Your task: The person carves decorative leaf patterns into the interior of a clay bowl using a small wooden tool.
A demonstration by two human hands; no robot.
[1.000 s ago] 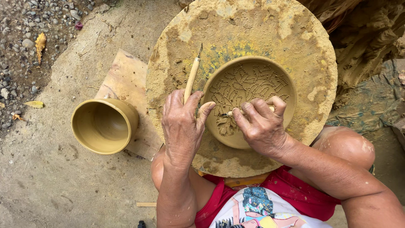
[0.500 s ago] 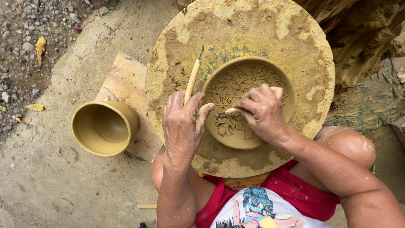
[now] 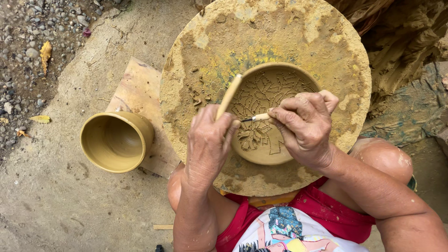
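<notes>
A shallow clay dish [image 3: 268,116] lies near the middle of a round, clay-caked wheel [image 3: 280,37], which rests over the person's knees. Leaf and branch lines are cut into the dish's inner face; the flat, central seat likely keeps the soft wall supported while it is incised.

The right hand [image 3: 305,126] is closed on a thin carving tool [image 3: 254,118], pinched between thumb and fingers like a pen, its dark tip touching the carved surface near the dish's left side. The grip close to the tip probably gives fine control over the line.

The left hand [image 3: 210,140] is curled around a pale wooden stick [image 3: 229,95], which rises at a slant across the dish's left rim; the hand's heel sits at the near-left rim, seemingly steadying the piece. The two hands are apart, with the tool spanning the gap.

To the left, a clay pot [image 3: 116,141] lies tipped on a board [image 3: 135,88] on the concrete floor [image 3: 60,205], mouth toward the camera, well apart from the wheel. Gravel [image 3: 28,42] and a dry leaf [image 3: 45,50] lie beyond.

Hidden: the near-right part of the dish's pattern under the right hand, the stick's lower end inside the left fist, and whatever carries the wheel. The heap [image 3: 406,42] at upper right is hard to identify.
</notes>
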